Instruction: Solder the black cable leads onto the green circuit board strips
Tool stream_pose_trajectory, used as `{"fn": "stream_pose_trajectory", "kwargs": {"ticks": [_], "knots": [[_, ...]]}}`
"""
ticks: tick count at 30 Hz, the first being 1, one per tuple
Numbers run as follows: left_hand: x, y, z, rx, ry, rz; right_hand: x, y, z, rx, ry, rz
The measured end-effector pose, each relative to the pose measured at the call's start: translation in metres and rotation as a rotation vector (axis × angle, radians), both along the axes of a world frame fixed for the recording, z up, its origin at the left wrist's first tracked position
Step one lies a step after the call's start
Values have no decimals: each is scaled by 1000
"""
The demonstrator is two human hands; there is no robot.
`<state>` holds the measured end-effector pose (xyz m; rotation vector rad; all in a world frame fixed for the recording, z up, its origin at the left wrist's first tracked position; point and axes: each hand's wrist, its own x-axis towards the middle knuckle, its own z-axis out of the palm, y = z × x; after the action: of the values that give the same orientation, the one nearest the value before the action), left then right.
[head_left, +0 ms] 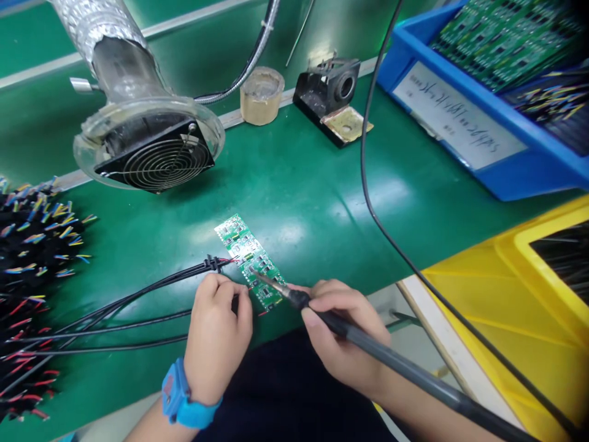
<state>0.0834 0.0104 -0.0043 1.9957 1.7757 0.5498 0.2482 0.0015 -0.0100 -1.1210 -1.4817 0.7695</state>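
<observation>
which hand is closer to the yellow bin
The right. The right hand, gripping the soldering iron, is to the left of the yellow bin; the left hand is farther left, by the black cables and circuit board.

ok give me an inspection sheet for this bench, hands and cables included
Surface: green worktop, glossy with light reflections.
Job's things: circuit board lying on the worktop; soldering iron, tip over the board, contact unclear.
Clutter: tan roll and iron stand at the back; piled wire ends at left.
Hands: left hand closed beside the board, apparently on a black cable; right hand grips the soldering iron.
Cables: black cables run from the left toward the board and left hand; a black cord crosses from top to lower right.
Surroundings: blue bin and yellow bin at right; duct fan upper left.
</observation>
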Motion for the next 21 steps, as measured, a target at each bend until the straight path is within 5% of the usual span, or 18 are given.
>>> {"fn": "stream_pose_trajectory", "kwargs": {"ticks": [11, 16, 21], "knots": [[-9, -14, 6, -18, 82, -111, 3, -9, -4, -33, -47, -35], [-25, 19, 5, 293, 286, -71, 2, -8, -1, -1, -45, -51], [-35, 31, 4, 324, 272, -185, -3, -3, 0, 34, -1, -34]]}}
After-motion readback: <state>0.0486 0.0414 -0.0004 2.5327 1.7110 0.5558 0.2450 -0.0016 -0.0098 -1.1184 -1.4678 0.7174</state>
